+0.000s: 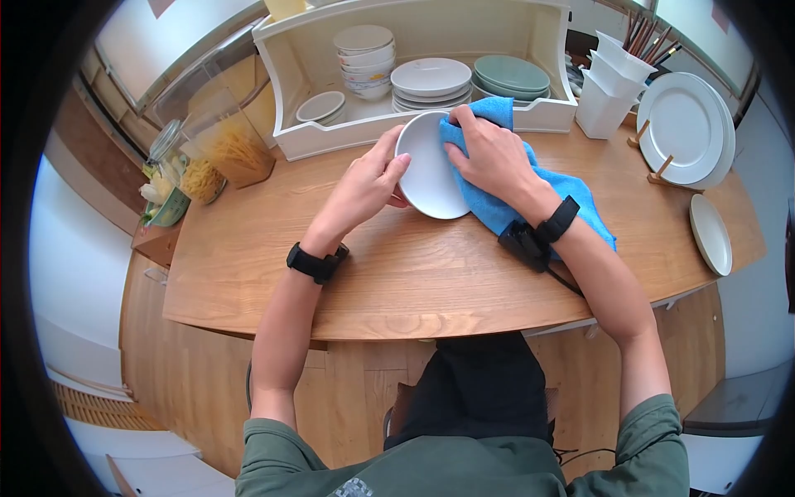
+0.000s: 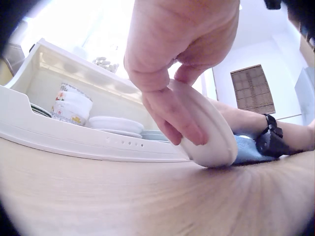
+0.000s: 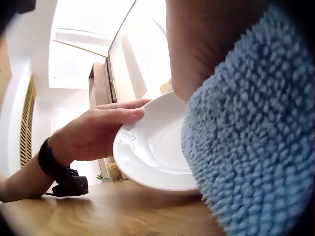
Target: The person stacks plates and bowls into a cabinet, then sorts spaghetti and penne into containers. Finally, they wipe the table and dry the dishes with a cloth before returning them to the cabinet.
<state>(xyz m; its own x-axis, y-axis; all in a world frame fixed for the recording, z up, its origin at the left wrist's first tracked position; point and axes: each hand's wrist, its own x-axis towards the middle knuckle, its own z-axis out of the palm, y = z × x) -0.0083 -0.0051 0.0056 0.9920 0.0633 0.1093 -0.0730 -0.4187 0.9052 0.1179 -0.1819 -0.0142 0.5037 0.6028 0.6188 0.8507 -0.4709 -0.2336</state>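
A white plate (image 1: 431, 170) with a raised rim is held tilted over the wooden table. My left hand (image 1: 364, 180) grips its left edge, thumb on the inner face and fingers behind, as the left wrist view shows. In that view the plate's (image 2: 209, 130) lower edge is right at the tabletop. My right hand (image 1: 495, 157) holds a blue terry cloth (image 1: 571, 195) bunched over the plate's right rim. The cloth trails down to the table under the right wrist. In the right wrist view the cloth (image 3: 256, 128) covers the plate's near side and hides most of the right fingers.
Behind the plate stands a white shelf (image 1: 348, 130) with stacked bowls (image 1: 365, 62), white plates (image 1: 431, 79) and green plates (image 1: 512, 74). To the right are a utensil holder (image 1: 603, 103), plates in a rack (image 1: 683, 128) and a small oval dish (image 1: 710, 234). Pasta containers (image 1: 232, 153) stand at left.
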